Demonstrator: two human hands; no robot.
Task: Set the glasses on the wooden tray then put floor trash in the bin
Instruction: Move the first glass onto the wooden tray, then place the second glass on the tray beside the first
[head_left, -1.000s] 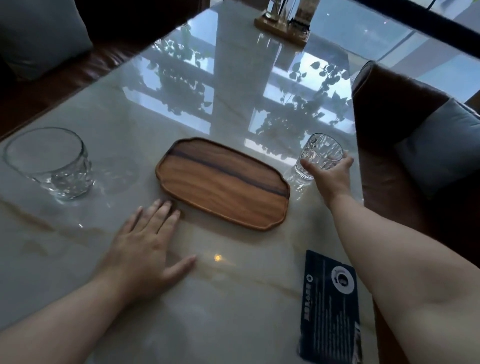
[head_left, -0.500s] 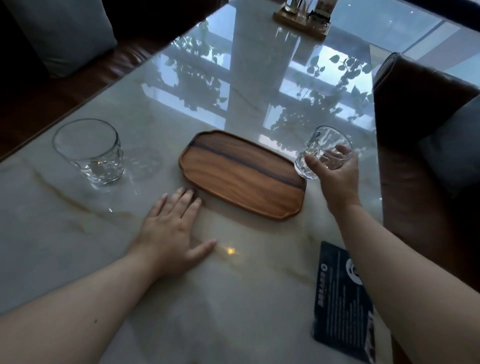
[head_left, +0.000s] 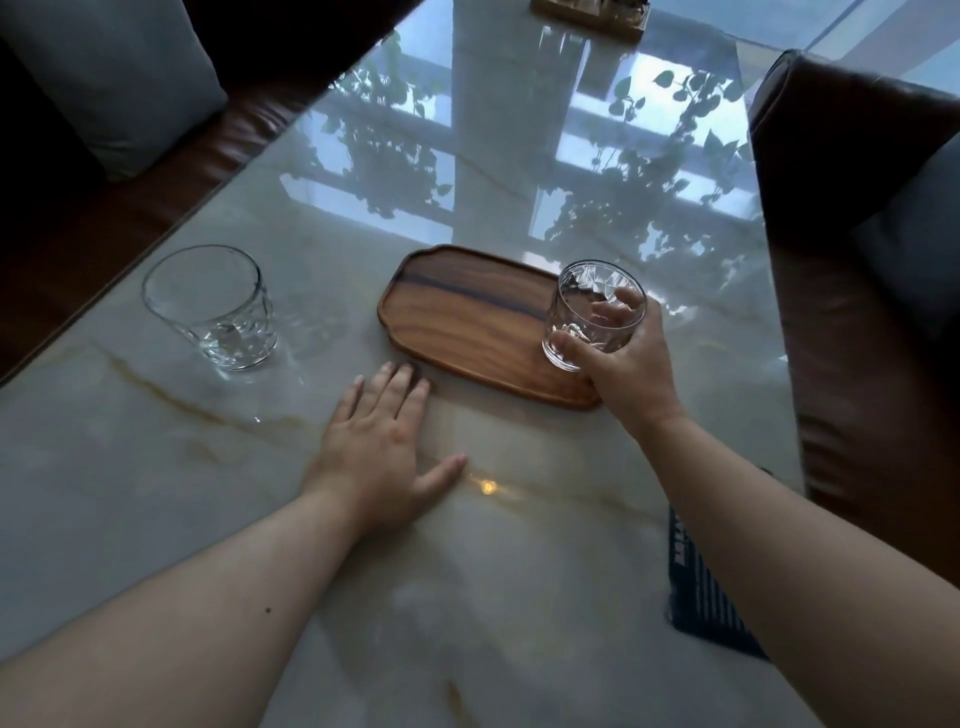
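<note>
Where right hand (head_left: 631, 364) grips glass (head_left: 592, 317), tray (head_left: 467, 322) end hidden, contact unclear

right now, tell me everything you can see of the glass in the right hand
The faceted glass is a clear, short tumbler with a cut pattern and thick base, apparently empty. It is upright, slightly tilted, over the right end of the wooden tray. The right hand wraps it; whether its base touches the tray is unclear.

The scene is dimly lit, with cool daylight reflected off the glossy table (head_left: 519, 597) toward twelve o'clock, where window panes and leaves are mirrored. A small warm glint (head_left: 488, 486) is seen near centre. The corners at ten and three o'clock are lost in shadow. Edges are bowed by wide-angle distortion; focus is slightly soft throughout.
</note>
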